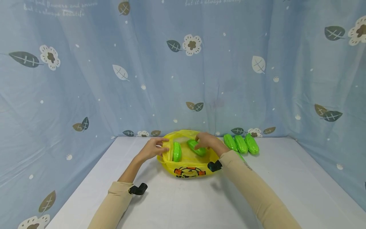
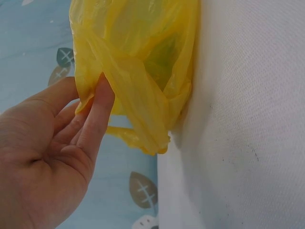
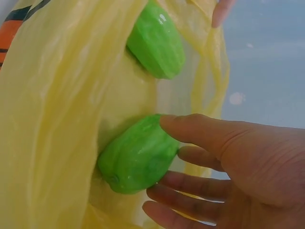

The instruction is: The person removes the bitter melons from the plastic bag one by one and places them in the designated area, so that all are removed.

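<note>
A yellow plastic bag with an orange and black print lies on the white table, its mouth open. The left hand pinches the bag's left edge near a handle loop, thumb and fingers on either side of the film. Over the bag's mouth, the right hand holds a glossy green cucumber-shaped piece by one end, its thumb on one side and fingers on the other. This piece slants inside the bag. Another green piece lies in the bag to its left.
Three more green pieces lie side by side at the table's back right. A thin green thing with lettering shows partly behind the right sleeve. A blue patterned curtain rises behind the table and along both sides.
</note>
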A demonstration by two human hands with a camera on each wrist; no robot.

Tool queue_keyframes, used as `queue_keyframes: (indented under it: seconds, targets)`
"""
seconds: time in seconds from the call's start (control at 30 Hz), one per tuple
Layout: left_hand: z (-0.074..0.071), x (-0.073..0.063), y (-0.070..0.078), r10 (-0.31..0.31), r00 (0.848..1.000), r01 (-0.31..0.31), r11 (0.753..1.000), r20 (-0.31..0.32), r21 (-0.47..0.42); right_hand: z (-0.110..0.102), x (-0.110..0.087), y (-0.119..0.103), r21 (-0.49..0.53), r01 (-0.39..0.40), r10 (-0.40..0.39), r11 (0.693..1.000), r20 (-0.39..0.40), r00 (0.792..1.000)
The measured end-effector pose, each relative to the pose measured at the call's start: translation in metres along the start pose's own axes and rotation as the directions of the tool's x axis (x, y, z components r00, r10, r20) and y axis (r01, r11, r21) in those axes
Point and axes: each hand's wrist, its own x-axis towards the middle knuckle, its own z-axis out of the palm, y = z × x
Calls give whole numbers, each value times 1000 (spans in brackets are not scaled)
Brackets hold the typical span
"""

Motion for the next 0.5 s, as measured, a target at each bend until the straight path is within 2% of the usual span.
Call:
queue_keyframes:
  seconds: [0.5]
  targets:
    - [-1,1,-3,8,1000,-8,1000,3,-5,4,3,-2,-8,-2,2,1000,-10,1000]
